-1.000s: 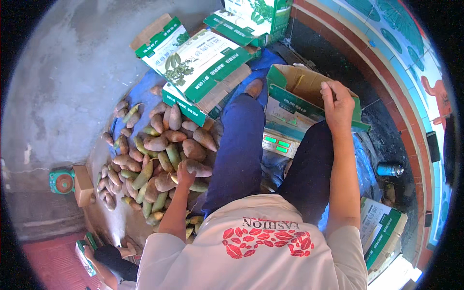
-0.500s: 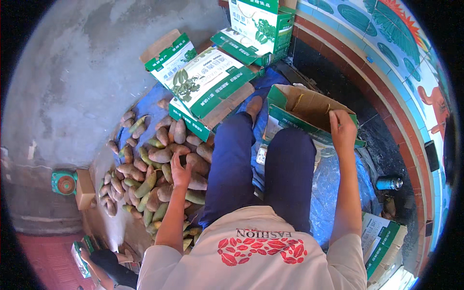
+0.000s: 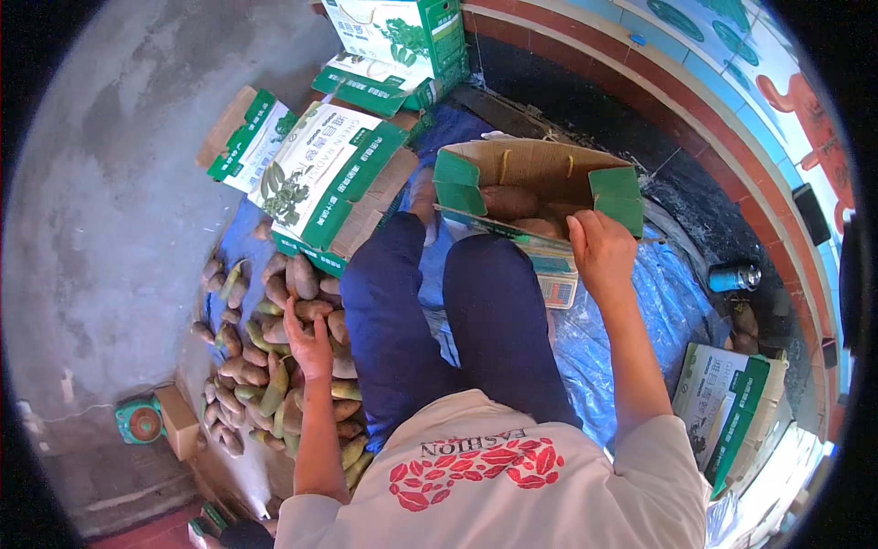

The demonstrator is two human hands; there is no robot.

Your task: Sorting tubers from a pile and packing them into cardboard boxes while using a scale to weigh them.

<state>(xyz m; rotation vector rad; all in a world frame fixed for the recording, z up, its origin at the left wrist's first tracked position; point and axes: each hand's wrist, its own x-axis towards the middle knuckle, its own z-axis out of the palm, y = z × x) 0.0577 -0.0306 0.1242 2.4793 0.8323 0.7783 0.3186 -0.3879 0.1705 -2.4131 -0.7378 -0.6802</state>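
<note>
A heap of muddy brown and green radishes [image 3: 276,389] lies on the left beside my leg. Over the heap's right part is my left hand [image 3: 311,343], fingers stretched out and apart, close to a brown radish [image 3: 314,309]; whether it touches that radish is unclear. In front of my knees stands an open green-and-white cardboard box [image 3: 617,195]. Inside it lie large brown radishes [image 3: 510,201], partly hidden by the near wall. My right hand [image 3: 604,254] pinches that box's near rim toward its right end.
Printed cartons [image 3: 320,174] lie past the heap, with another carton [image 3: 393,41] upright behind. Blue plastic sheeting [image 3: 594,366] spreads under me. A blue can [image 3: 734,277] and a carton [image 3: 722,412] are at right. A small green device [image 3: 139,421] sits at far left.
The whole view has shifted, so the cartons sit further left. The open box now shows radishes inside. My left hand's fingers have straightened; my right hand remains at the box rim.
</note>
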